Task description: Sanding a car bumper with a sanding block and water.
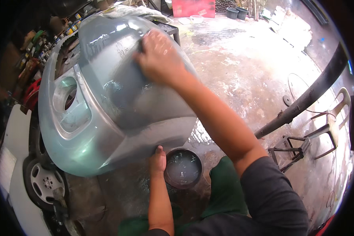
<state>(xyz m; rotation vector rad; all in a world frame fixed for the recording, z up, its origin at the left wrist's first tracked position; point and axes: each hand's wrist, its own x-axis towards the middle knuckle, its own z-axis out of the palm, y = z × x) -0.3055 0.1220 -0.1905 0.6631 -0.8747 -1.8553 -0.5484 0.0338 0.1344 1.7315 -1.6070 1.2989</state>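
Observation:
A wet silver-green car bumper (102, 94) fills the left half of the head view, with a round opening near its left end and dull grey patches across its face. My right hand (159, 55), wet and slightly blurred, presses on the upper part of that face with its fingers curled down. Something dark shows at the finger edge, too hidden to name. At the bumper's near edge is my left hand (158, 160), its thumb on top and its other fingers out of sight beneath. Just right of it, a round bucket (201, 173) of cloudy grey water stands on the floor.
A wheel (47, 183) and white body panel (17, 145) lie at the left. Cluttered bottles and cans (47, 49) line the far left. A dark pole (306, 96) slants on the right, near a metal frame stool (289, 151) and a plastic chair (334, 122).

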